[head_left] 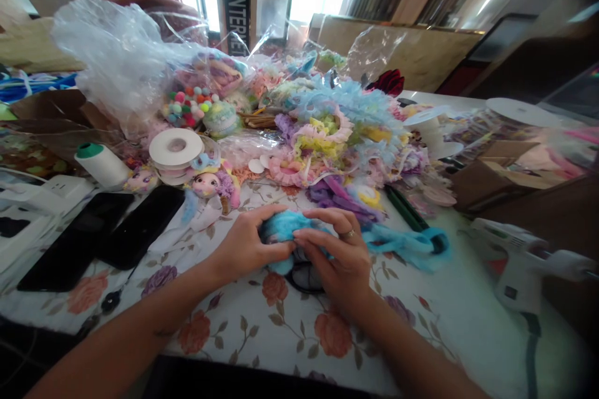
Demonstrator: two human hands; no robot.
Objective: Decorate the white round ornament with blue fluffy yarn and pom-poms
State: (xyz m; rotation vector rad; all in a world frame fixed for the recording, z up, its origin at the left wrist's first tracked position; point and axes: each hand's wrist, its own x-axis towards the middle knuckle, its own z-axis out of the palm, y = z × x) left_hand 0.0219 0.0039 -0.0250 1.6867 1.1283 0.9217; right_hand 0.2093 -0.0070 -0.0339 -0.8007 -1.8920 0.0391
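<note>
A small fluffy blue piece, like a doll's head with blue wool hair [286, 224], is between my two hands above the flowered tablecloth. My left hand [250, 238] wraps its thumb and fingers around the left side. On the right side, my right hand [339, 248], with a ring on one finger, pinches at the wool with thumb and fingertips. What those fingertips hold is too small to make out apart from the wool. A strip of blue wool [412, 248] trails over the table to the right. Under my hands lies a dark-rimmed object [306, 279], partly hidden.
Two black phones [77, 240] and a white power strip [60, 190] lie at left. Behind them stand a thread cone [102, 165] and a ribbon spool [175, 148]. Ruffled trims [322, 131] pile up at the back. A glue gun [519, 268] and cardboard box [496, 177] are at right.
</note>
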